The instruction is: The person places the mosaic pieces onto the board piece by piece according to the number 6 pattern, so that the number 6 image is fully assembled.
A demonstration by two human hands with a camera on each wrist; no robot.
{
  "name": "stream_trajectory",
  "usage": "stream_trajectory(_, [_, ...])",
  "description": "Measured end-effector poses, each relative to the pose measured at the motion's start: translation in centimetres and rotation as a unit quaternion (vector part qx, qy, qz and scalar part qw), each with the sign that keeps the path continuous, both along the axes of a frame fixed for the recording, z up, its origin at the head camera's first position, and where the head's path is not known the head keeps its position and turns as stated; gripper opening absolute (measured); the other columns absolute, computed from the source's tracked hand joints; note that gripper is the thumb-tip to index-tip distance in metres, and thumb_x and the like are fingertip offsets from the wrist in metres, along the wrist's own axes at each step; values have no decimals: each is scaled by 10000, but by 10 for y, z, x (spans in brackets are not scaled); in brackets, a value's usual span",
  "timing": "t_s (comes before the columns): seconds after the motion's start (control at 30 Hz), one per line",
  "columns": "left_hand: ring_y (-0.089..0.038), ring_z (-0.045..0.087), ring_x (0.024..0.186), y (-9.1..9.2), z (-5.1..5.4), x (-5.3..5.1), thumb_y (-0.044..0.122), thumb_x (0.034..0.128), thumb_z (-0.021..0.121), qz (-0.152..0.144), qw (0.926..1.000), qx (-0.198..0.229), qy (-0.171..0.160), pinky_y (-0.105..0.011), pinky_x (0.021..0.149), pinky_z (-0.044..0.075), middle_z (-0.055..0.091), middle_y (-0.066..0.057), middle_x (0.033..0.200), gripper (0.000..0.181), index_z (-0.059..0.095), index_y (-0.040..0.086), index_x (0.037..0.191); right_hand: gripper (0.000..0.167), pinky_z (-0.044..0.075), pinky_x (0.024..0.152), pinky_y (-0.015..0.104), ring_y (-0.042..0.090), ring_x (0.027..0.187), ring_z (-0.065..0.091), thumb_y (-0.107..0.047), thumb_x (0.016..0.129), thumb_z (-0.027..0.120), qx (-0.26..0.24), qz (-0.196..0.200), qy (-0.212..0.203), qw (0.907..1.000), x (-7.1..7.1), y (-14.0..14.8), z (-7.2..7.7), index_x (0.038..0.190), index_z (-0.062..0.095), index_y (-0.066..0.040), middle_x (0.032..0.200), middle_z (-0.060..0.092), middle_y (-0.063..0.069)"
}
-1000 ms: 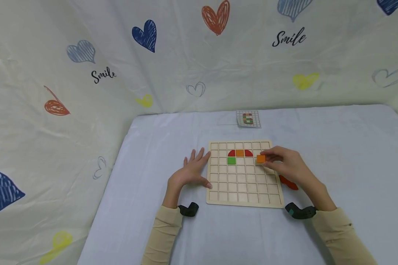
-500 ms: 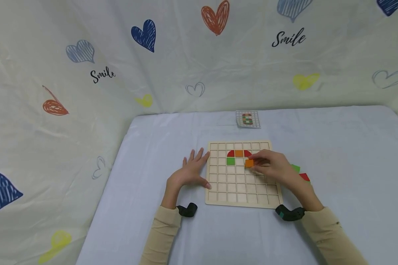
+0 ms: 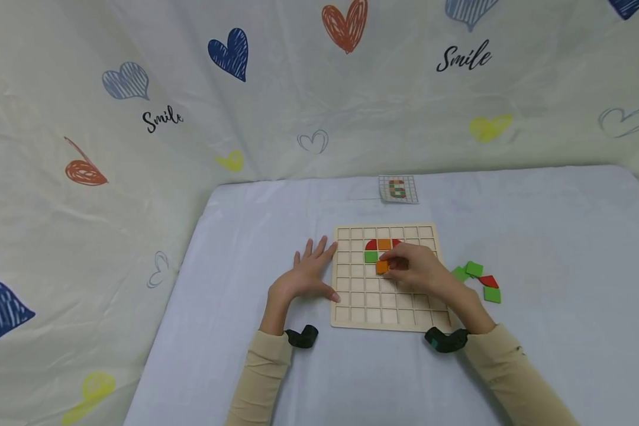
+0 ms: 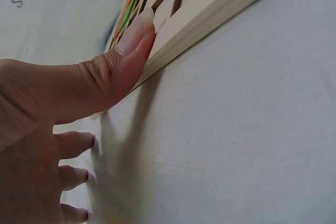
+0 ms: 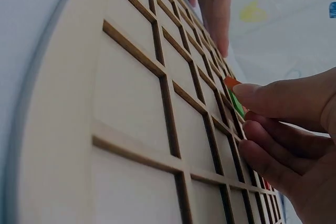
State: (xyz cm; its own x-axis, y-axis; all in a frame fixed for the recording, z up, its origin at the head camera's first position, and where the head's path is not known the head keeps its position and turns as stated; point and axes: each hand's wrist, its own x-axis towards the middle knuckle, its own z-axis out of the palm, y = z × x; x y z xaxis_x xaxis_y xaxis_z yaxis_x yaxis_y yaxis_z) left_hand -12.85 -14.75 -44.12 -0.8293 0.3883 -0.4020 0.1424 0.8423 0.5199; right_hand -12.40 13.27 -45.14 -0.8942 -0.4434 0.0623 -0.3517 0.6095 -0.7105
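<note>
In the head view, a wooden grid board [image 3: 351,302] lies on the table. My left hand [image 3: 306,278] has its fingers spread at the board's left side, and the left wrist view shows its thumb [image 4: 131,40] resting on the rim. Between thumb and fingers, my right hand [image 3: 418,269] pinches an orange square tile [image 3: 381,268] over the board. Set in the grid just behind are a red rounded tile [image 3: 371,245], another orange tile [image 3: 384,244], a second red tile [image 3: 396,241] partly covered by the right hand, and a green square tile [image 3: 370,257].
Loose green tiles [image 3: 492,294] and a red tile [image 3: 488,281] lie right of the board, beside the right forearm. A small card [image 3: 399,190] with a coloured grid pattern sits at the table's back edge. Behind hangs a cloth with printed hearts.
My right hand has carried the orange tile leftward and slightly nearer across the board, from its right side to below the green tile. Loose tiles at right are uncovered. The left hand stays put.
</note>
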Motion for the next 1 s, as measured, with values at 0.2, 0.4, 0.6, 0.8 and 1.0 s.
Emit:
stream_trajectory(0.2, [-340,-148,1592,0,-1,0,341,723,944,11,10000,-2,-5,-606,1262,-62,-25,-54,1744,1239,157,203,1670,261,506,744,293,161,822,571,-55,836,824,167,119,-21,9998,-1,-10,-2,1088,764,-30,911,699,22])
stream_trajectory(0.4, [-339,-147,1593,-1,-1,-1,347,724,943,11,10000,-5,2,-601,1264,-64,-21,-49,1744,1233,163,206,1669,264,499,747,302,181,836,561,-63,847,815,285,145,-77,9995,-2,-19,-2,1103,765,-20,926,691,43])
stream_trajectory(0.6, [-337,-147,1593,-1,-1,-1,357,726,940,-8,10000,-39,-4,-602,1264,-58,-23,-53,1743,1234,159,203,1669,262,498,747,319,201,847,554,-39,833,816,330,134,50,9994,-1,-22,-4,1090,771,-17,970,678,75])
stream_trajectory(0.8, [-335,-150,1591,0,0,-2,366,727,935,-38,10000,-38,-3,-604,1264,-57,-32,-59,1741,1239,148,203,1670,265,511,752,324,200,853,552,-26,823,818,334,135,260,9990,2,-22,-5,1084,769,-13,999,670,89])
stream_trajectory(1.0, [-348,-143,1592,-1,0,-1,364,730,935,-55,10000,-6,-15,-617,1260,-53,-26,-72,1742,1233,155,193,1670,269,519,764,340,206,861,557,-38,827,821,371,167,290,9988,3,-22,-3,1090,767,-13,1021,676,101])
